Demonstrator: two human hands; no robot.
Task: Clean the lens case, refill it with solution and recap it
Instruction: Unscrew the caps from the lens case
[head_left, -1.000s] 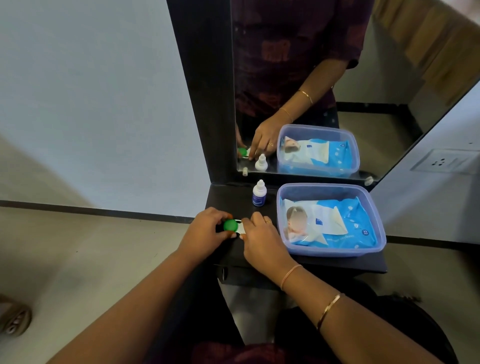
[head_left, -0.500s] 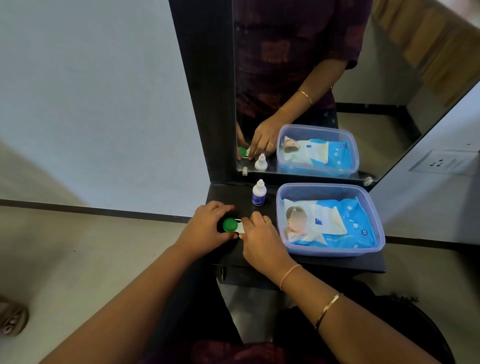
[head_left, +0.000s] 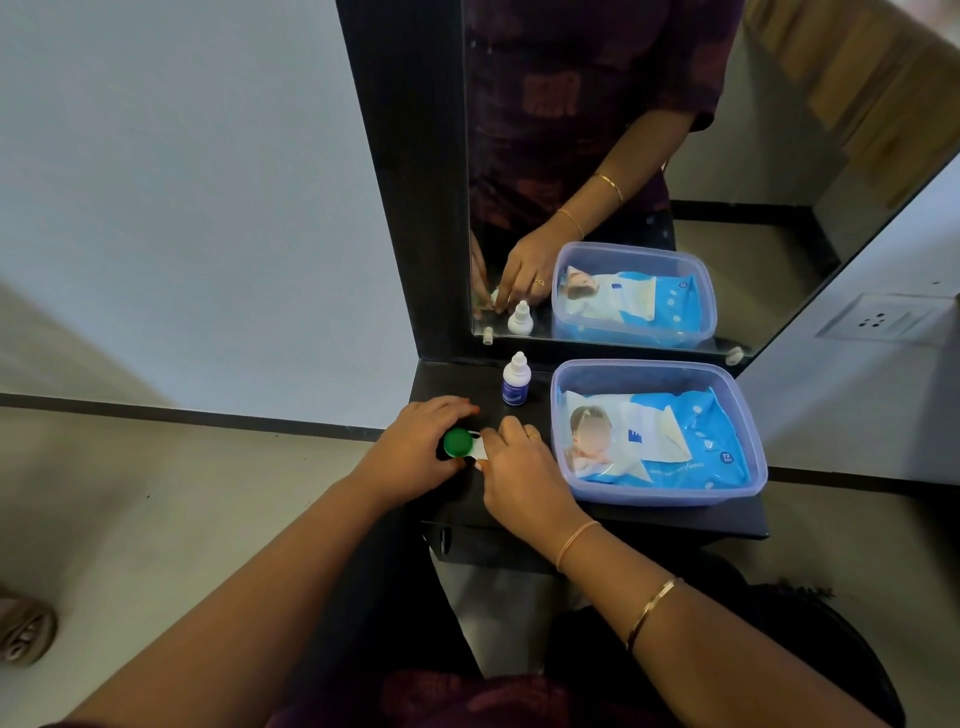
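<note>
Just below the middle of the frame, the lens case (head_left: 470, 448) lies on the dark counter (head_left: 675, 519), held between both hands. Its green cap (head_left: 457, 442) is screwed on at the case's left end and faces up; the white body shows only as a narrow strip to the cap's right. The left hand (head_left: 415, 452) curls around the green cap from the left, its grip closed on the cap's edge. The right hand (head_left: 519, 473) covers the case's right end, fingertips pressed down on it; whether a second cap sits under that grip cannot be told.

A little above the hands, a small white solution bottle (head_left: 515, 379) with a blue label stands upright on the counter, capped and apart from both hands. To the right of the hands sits a clear plastic tub (head_left: 748, 415) holding a blue pack of wipes (head_left: 691, 441). Along the counter's upper edge stands a mirror (head_left: 727, 156), which shows the hands, bottle and tub again.
</note>
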